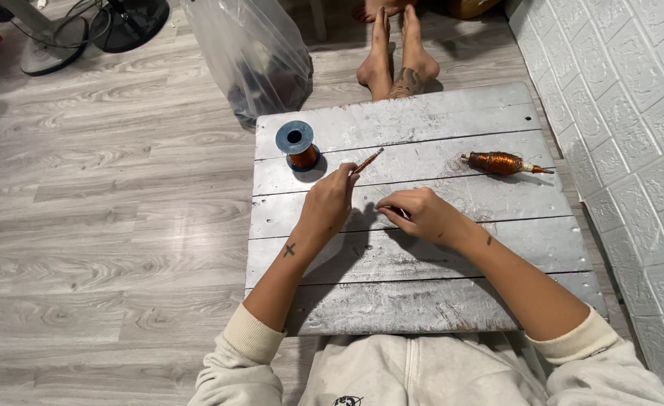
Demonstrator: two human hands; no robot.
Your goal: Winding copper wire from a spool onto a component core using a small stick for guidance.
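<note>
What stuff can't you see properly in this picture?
- What the right hand pinches: head view, curled fingers cover it.
- Near end of the thin stick: hidden inside the left hand.
- Any fine wire from the spool to the hands: too thin to tell.
- Contents of the plastic bag: foggy plastic, top cut by the edge.
- Other person past the bare feet: cut off at the top.

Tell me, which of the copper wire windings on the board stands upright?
The copper wire spool with blue-grey flanges, upright left of the left hand. The bare copper-wound spindle lies on its side, far right.
</note>
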